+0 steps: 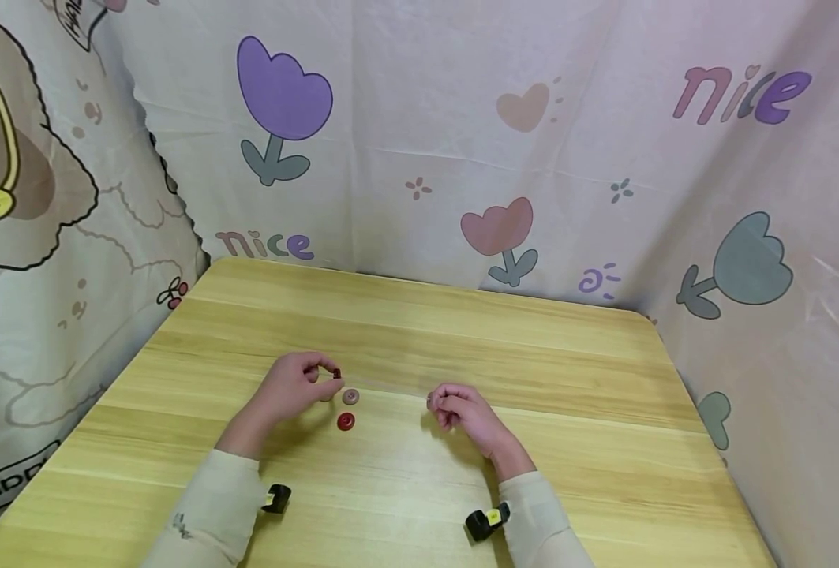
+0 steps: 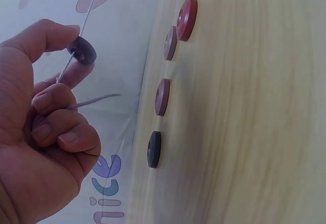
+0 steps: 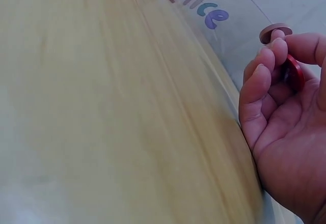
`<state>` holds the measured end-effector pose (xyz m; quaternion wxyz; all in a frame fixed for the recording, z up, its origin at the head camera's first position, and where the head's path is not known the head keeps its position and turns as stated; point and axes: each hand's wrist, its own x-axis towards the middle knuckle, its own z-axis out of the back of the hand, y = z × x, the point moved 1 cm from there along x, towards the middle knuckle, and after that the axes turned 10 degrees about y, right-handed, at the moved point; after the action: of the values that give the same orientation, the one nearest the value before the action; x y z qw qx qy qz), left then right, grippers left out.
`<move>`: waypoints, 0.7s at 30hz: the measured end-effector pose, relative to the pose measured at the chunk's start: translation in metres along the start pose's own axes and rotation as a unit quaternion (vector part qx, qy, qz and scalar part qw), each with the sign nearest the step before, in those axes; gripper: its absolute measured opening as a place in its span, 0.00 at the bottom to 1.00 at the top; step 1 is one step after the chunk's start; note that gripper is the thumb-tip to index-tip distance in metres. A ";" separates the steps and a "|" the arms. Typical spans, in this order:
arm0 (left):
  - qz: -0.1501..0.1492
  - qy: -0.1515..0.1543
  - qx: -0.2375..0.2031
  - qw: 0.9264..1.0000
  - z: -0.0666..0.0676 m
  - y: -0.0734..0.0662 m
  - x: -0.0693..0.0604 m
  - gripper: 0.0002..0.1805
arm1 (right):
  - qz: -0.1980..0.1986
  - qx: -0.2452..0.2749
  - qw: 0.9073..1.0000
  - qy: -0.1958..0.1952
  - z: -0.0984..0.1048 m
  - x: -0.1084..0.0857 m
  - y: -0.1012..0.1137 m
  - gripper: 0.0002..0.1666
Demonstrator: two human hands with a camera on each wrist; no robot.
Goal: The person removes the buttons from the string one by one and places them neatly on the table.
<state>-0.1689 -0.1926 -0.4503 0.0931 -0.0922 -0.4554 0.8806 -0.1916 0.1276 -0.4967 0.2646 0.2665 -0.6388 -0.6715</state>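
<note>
The left hand (image 1: 297, 384) pinches a dark button (image 2: 85, 52) between thumb and forefinger, a pale string (image 2: 90, 9) through its hole, other fingers curled in; the right hand (image 1: 465, 410) holds a brown button (image 3: 267, 33) and a red button (image 3: 294, 73) in bent fingers; four loose buttons (image 2: 162, 98) lie nearer the left edge of the wooden table (image 1: 589, 442) than its right; the cloth (image 1: 405, 87) reads "nice" above the far left corner and again high over the far right one

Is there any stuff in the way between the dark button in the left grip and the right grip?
Nothing visible blocks it. Only a thin string crosses the gap from the dark button in the left grip toward the right grip. The loose buttons lie flat on the table below.
</note>
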 end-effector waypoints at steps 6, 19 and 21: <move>0.006 -0.003 0.001 1.000 0.002 0.005 -0.001 0.13 | 0.000 0.024 1.000 -0.014 -0.001 0.000 0.000 0.16; 0.024 -0.007 0.000 1.000 0.004 0.012 -0.009 0.11 | 0.002 0.046 0.999 -0.024 0.000 -0.002 -0.002 0.14; 0.025 -0.011 0.004 1.000 0.006 0.013 -0.010 0.12 | 0.005 0.053 0.998 -0.025 0.000 -0.001 -0.002 0.14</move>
<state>-0.1615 -0.2074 -0.4568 0.0669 -0.0936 -0.4501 0.8856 -0.1906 0.1279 -0.4985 0.2370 0.2602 -0.6814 -0.6417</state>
